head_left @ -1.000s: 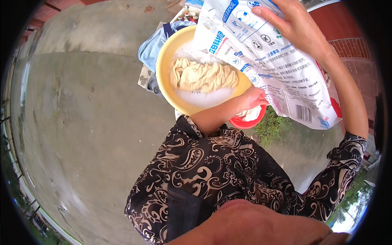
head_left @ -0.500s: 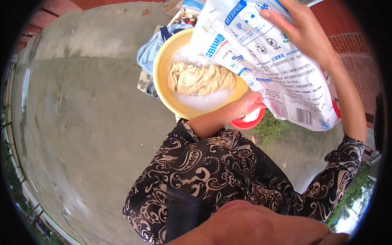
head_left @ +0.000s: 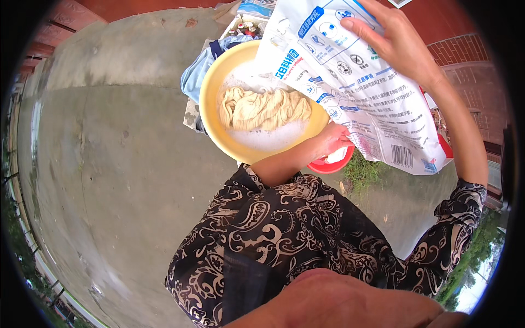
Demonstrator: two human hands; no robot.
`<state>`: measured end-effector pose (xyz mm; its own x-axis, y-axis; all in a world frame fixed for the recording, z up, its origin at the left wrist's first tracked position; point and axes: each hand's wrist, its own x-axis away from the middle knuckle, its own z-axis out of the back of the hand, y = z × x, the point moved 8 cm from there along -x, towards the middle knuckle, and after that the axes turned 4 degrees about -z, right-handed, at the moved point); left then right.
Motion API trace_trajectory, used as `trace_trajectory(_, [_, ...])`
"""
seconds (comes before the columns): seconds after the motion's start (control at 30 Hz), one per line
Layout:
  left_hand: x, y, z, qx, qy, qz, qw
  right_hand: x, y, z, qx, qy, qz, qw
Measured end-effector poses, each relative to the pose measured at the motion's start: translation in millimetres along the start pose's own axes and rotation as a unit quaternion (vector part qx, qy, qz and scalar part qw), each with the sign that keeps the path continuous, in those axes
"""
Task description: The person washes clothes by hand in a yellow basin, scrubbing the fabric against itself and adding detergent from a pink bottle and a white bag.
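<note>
A big white washing-powder bag (head_left: 361,101) with blue print is held tilted between my two hands. My left hand (head_left: 331,139) pinches its near edge, close beside the yellow basin. At the bag's far right edge, my right hand (head_left: 398,42) grips with the thumb over the printed face and the other fingers mostly out of sight behind. Inside the yellow basin (head_left: 210,127), a bunched cream cloth (head_left: 265,109) lies in foamy water. The bag covers the basin's right part, and its mouth cannot be made out. Just below my left hand sits a red bowl (head_left: 328,167) with something white in it.
Light blue clothing (head_left: 198,74) with a dark band hangs beside the basin's far left. Beyond it, several bottles (head_left: 249,28) stand in a white container. Grass (head_left: 361,169) grows from the concrete floor (head_left: 120,164) near the red bowl.
The view has shifted slightly, so the basin appears a little further left. Both hands keep their hold on the bag, which shows nearly the same tilt.
</note>
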<state>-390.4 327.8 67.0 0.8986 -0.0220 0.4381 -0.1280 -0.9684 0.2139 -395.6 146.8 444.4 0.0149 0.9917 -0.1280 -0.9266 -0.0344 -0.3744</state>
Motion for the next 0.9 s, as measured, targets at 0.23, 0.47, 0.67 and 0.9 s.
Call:
trace_trajectory(0.23, [-18.6, 1.1, 3.2, 0.001, -0.038, 0.007, 0.999, -4.6, -1.2, -2.6, 0.0, -0.001, -0.013, 1.0])
trace_trajectory(0.47, [-19.3, 9.0, 8.5, 0.041, -0.033, -0.016, 0.999, -0.6, -12.0, 13.3, -0.014, 0.021, -0.002, 1.0])
trace_trajectory(0.67, [0.2, 18.2, -1.1, 0.0, 0.011, -0.015, 1.0, 10.9, 7.8, 15.6, -0.02, 0.035, -0.032, 0.999])
trace_trajectory(0.9, [3.5, 8.4, -8.5, 0.0, -0.004, -0.005, 1.0, 14.8, 2.8, 12.3, -0.033, 0.03, -0.018, 0.999])
